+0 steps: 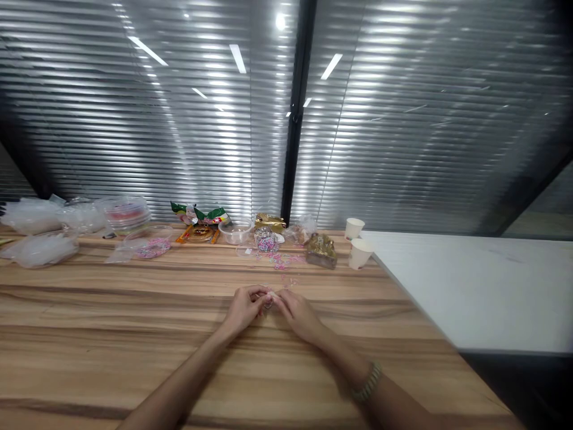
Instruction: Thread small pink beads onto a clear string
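Over at the far left of the wooden table [111,310], well away from the clear round tub [236,232], a heap of clear plastic bags [38,230] is lying, too crumpled to count. Nearer the tub, a stack of clear lidded containers [126,214] is sitting with one flat clear bag of pink bits [150,247] in front of it. Just left of the tub, one green snack packet [201,214] is resting over one orange wrapper [199,233]. Now the hands: well in front of the tub, the left hand [244,309] and the right hand [298,312] are meeting, fingers pressed together and pinching one small pale piece [269,297] between the fingertips of both; what it is I cannot tell. One beaded bracelet [367,382] is riding on the right wrist. Just right of the tub, one small clear cup of coloured bits [267,242] is standing, with loose pink pieces [286,263] scattered in front of it, too small to count. Further right, two gold wrappers are lying, one behind [270,222] and one nearer [321,251]. Farthest right of the tub, two white paper cups [358,243] are standing close together beside the white tabletop [483,286].
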Available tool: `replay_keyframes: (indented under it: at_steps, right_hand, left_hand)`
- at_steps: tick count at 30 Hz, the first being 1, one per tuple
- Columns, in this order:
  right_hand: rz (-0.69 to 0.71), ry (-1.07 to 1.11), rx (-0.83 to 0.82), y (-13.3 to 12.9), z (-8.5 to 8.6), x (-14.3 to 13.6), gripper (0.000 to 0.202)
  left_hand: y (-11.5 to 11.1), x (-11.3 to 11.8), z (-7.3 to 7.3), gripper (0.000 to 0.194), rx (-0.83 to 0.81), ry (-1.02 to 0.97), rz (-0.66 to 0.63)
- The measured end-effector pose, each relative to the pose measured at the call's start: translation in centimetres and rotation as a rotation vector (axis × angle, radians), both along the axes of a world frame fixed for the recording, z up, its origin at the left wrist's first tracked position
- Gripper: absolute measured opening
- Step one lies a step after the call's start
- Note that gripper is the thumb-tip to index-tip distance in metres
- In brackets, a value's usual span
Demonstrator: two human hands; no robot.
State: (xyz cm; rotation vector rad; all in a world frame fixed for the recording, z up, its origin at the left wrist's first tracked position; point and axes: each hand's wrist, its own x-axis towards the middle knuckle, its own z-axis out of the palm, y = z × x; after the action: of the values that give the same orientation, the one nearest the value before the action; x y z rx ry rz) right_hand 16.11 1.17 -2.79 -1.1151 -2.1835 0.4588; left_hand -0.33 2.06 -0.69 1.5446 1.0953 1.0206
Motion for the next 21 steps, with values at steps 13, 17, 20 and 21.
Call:
replay_keyframes:
  at_steps: [13,17,20,21]
  right_hand:
    - [0.058,0.078,-0.059,0.2,0.2,0.2,0.031]
    - [0.050,0.067,-0.042,0.4,-0.1,0.3,0.029]
    - [0.058,0.073,-0.028,0.4,-0.2,0.4,0.028]
    - [0.060,0.077,-0.025,0.4,-0.2,0.4,0.028]
  left_hand:
    - [0.4,-0.3,-0.4,0.030,-0.006,0.017,-0.030]
    - [0.6,-0.4,-0.5,0.032,-0.015,0.009,-0.078]
    - [0.5,-0.4,-0.5,0.034,-0.020,0.008,-0.088]
    - [0.5,-0.4,-0.6,0.035,-0.018,0.009,-0.091]
